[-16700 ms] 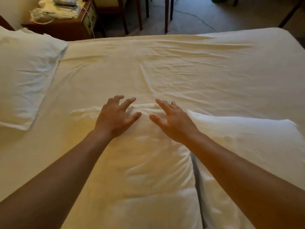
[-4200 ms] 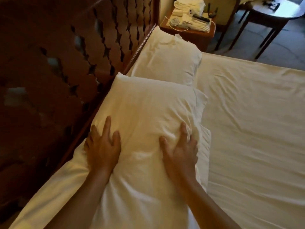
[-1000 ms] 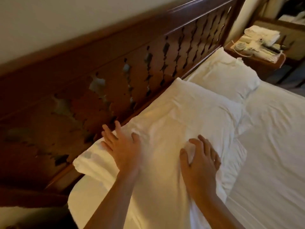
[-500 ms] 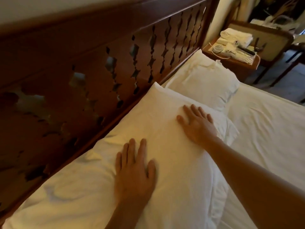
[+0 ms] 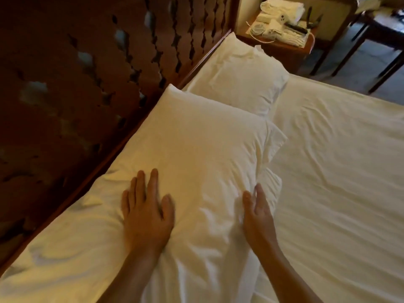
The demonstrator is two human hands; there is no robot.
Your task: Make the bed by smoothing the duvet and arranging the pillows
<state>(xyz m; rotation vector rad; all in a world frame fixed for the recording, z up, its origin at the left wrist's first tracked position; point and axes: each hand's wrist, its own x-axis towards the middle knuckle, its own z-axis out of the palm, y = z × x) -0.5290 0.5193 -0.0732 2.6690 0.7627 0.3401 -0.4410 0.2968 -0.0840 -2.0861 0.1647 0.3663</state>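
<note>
A white pillow [image 5: 196,149] lies along the headboard on top of another white pillow, whose edge [image 5: 271,189] shows at its right side. My left hand [image 5: 146,211] rests flat on the top pillow with fingers spread. At that pillow's right edge my right hand [image 5: 258,213] presses with fingers together, thumb side up, holding nothing. A further white pillow [image 5: 238,77] lies beyond, also against the headboard. The cream duvet [image 5: 338,171] covers the bed to the right, lightly wrinkled.
A dark carved wooden headboard [image 5: 91,79] runs along the left. A wooden nightstand [image 5: 284,47] at the bed's far corner carries folded white towels [image 5: 282,9] and a cable. Chair and table legs [image 5: 358,47] stand on the floor at the top right.
My right hand has drawn back from the pillow's far end to its right edge near me. My left hand stays flat on the pillow. The view has shifted slightly.
</note>
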